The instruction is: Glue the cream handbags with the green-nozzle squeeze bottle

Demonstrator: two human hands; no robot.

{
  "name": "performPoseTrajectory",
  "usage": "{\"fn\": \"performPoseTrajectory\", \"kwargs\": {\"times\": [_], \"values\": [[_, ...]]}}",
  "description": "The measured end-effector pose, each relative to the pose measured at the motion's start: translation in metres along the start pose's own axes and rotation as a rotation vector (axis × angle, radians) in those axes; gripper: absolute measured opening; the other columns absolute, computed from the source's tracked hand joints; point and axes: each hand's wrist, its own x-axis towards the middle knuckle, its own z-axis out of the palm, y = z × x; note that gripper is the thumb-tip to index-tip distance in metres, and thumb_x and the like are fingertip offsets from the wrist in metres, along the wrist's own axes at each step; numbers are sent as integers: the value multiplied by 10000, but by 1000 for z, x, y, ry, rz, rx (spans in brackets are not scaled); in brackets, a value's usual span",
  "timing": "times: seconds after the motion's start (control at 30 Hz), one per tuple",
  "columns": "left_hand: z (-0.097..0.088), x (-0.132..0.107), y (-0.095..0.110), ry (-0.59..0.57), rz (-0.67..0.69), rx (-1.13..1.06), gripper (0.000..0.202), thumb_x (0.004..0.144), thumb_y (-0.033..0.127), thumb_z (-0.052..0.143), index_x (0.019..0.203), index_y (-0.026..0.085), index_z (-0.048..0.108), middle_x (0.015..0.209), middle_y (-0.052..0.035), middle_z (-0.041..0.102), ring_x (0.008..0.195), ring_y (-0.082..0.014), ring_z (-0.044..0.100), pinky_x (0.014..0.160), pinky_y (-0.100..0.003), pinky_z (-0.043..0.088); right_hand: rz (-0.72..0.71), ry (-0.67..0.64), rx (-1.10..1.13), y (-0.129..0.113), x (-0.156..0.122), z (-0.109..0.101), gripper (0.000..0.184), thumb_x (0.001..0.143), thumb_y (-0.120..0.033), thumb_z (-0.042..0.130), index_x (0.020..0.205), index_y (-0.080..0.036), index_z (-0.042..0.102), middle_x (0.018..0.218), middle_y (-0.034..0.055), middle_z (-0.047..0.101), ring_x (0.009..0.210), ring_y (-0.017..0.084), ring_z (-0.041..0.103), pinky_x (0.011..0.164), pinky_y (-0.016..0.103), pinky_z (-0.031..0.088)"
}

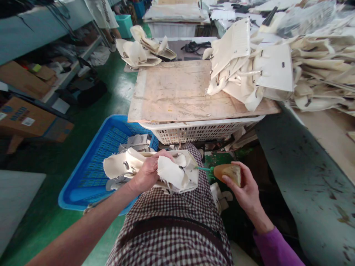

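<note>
My left hand [151,168] is closed around an unfinished cream handbag [174,175] over my lap. The piece has frayed edges, folded flaps, small metal studs and a dark metal fitting. In my right hand [248,188] is an amber bottle [226,173] with a thin green nozzle, held on its side between thumb and fingers. The nozzle points left, its tip at the right edge of the handbag; whether it touches cannot be told. A checked apron [172,221] covers my lap beneath the work.
A blue basket [83,173] with more pale pieces stands on the floor at left. Ahead, a wooden board [174,92] rests on a white basket [194,131], bearing cream bag pieces [230,48]. A larger pile [324,70] lies at right. Another person's legs [104,18] show at far left.
</note>
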Motion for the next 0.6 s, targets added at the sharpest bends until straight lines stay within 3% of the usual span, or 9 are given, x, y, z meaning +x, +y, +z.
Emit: {"fn": "performPoseTrajectory", "kwargs": {"times": [0.13, 0.33, 0.6], "values": [[2, -5, -1, -17, 38, 61, 252, 806, 419, 694, 779, 168, 699, 848, -58, 633, 731, -172, 576, 603, -243, 473, -23, -25, -30, 1, 0, -6, 497, 749, -437, 828, 1169, -269, 622, 1125, 56, 617, 997, 293, 612, 927, 458, 496], [12, -10, -3, -23, -141, -159, 258, 822, 430, 671, 805, 177, 720, 876, -57, 613, 643, -145, 542, 513, -236, 444, -3, -21, -32, -1, -2, -8, 502, 773, -462, 805, 1188, -265, 601, 1117, 56, 625, 953, 276, 626, 854, 419, 528], [16, -11, 0, 2, -180, -165, 184, 793, 357, 690, 772, 177, 721, 814, -38, 630, 665, -153, 539, 536, -242, 431, 27, -94, -45, -5, 2, -10, 464, 767, -470, 802, 1142, -254, 635, 1044, 49, 665, 910, 273, 642, 820, 396, 540]]}}
